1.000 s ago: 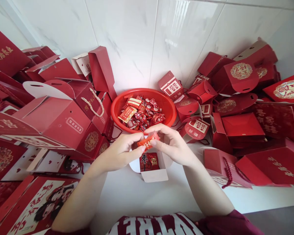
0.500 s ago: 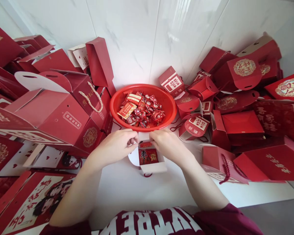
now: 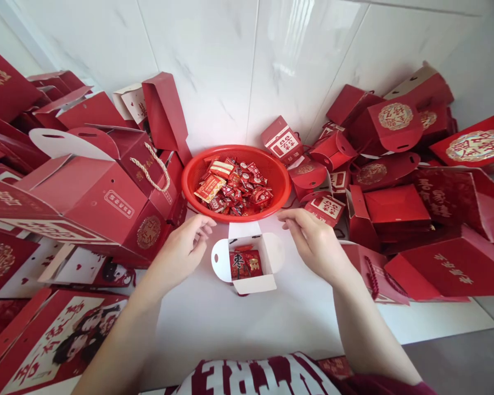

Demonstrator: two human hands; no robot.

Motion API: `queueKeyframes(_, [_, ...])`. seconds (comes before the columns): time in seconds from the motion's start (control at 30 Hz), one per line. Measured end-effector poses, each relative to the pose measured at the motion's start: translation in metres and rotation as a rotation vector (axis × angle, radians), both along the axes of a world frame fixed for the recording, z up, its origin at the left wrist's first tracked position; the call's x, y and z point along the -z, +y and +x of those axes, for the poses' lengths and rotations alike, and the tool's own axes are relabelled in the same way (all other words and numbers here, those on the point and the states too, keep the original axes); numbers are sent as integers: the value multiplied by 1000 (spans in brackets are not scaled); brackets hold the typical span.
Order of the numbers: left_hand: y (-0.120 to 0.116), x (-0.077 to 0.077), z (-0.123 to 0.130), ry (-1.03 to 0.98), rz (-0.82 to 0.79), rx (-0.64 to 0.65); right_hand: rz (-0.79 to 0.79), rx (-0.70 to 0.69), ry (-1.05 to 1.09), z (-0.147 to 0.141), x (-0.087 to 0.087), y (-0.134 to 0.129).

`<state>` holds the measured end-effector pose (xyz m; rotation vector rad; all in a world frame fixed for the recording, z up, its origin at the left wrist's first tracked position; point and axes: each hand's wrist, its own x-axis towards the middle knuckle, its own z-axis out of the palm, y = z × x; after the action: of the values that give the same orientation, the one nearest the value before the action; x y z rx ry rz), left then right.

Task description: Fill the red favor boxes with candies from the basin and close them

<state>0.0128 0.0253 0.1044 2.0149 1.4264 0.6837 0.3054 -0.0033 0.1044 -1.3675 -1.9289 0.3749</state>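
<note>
Head view. The small box point(image 3: 255, 285) stands open on the white desk point(image 3: 247, 329), centred between the hands. Two dark red packets point(image 3: 253, 262) lie face up side by side inside it, with a further bit of red wrapper behind them. The left hand point(image 3: 186, 241) is beside the box, fingers loosely curled, thumb apart from them. The right hand point(image 3: 313, 240) is on the other side, fingers half bent, thumb likewise apart. Neither hand shows anything in its grasp, and neither touches the box.

The box's flaps are folded outward, presumably so that the inside is easy to reach. The basket point(image 3: 285, 192) is directly behind it, probably to keep the sweets point(image 3: 239, 186) within reach of both hands. Red boxes on the left point(image 3: 86, 186) and red boxes on the right point(image 3: 399, 123) are heaped at the sides, which appears to leave working room in the middle.

Materials: the small box appears to be thin card, pale inside, with rounded side flaps, one visibly pierced. The basket is red, seemingly plastic, round and perforated. The wrappers are glossy and crinkled. A cream handle point(image 3: 160, 186) is of twisted rope.
</note>
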Motion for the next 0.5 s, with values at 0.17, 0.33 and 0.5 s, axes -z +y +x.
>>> queueKeyframes(0.17, [-12,60,1,-394,-158,-164,-173,-93,209,20,57,-16])
queueKeyframes(0.33, [-12,98,11,-774,-321,-9,-487,-349,250,14,98,-26])
queueKeyframes(0.5, [-18,106,14,-847,-351,183,-498,-328,392,-5,100,-29])
